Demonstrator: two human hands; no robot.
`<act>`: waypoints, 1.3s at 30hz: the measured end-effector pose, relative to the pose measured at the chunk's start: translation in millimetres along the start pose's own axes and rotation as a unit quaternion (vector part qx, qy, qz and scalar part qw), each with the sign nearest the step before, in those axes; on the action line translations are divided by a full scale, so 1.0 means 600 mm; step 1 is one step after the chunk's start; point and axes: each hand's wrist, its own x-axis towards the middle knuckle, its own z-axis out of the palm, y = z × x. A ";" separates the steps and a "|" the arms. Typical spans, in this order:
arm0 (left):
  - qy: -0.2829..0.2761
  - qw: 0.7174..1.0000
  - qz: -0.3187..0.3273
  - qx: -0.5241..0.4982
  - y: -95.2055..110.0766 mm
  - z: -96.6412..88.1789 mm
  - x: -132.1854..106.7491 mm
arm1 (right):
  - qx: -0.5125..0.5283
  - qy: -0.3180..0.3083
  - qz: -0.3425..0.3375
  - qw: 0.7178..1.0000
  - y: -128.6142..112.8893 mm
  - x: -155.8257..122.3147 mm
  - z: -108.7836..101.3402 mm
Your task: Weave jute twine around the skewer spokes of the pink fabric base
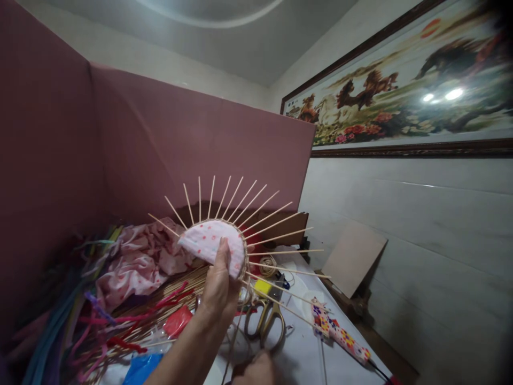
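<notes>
My left hand [218, 286] is raised above the table and grips a round disc covered in pink dotted fabric [210, 240], thumb pressed on its face. Several thin wooden sticks [256, 206] fan out from the disc's rim like rays. A cord woven round the rim runs down from the disc toward my right hand [256, 370]. That hand sits low at the bottom edge, only its knuckles showing, closed on something I cannot make out.
On the white table [304, 353] lie gold-handled scissors [266, 321], a coil of cord [267, 266], a floral-wrapped tool [340, 334], a bundle of reeds [176, 291], pink dotted cloth [138, 262] and coloured pipe cleaners [60, 315]. A maroon partition [160, 139] stands behind.
</notes>
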 end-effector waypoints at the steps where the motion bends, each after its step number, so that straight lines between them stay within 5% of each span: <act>1: 0.000 1.000 -0.006 0.021 -0.002 0.004 -0.008 | -0.019 -0.008 0.000 1.000 0.001 0.002 0.005; 9: -0.005 0.993 -0.025 0.114 -0.005 0.011 -0.038 | -0.170 -0.031 -0.050 0.984 -0.009 0.033 0.014; 15: -0.002 0.995 -0.037 0.097 -0.012 0.001 -0.025 | 0.120 0.126 -0.008 0.985 -0.071 0.045 -0.012; 22: -0.001 0.998 0.010 0.056 -0.012 0.004 -0.027 | 0.391 0.176 0.152 0.890 -0.112 0.073 -0.010; 26: -0.003 0.999 0.011 0.049 -0.016 0.003 -0.026 | 0.428 0.213 0.162 0.863 -0.132 0.068 -0.014; 32: 0.012 0.997 -0.026 0.068 -0.030 -0.005 -0.025 | 0.474 0.149 0.160 0.853 -0.146 0.068 -0.004; 39: -0.002 0.995 -0.064 0.071 -0.035 -0.006 -0.020 | 0.433 0.152 0.128 0.879 -0.125 0.077 -0.007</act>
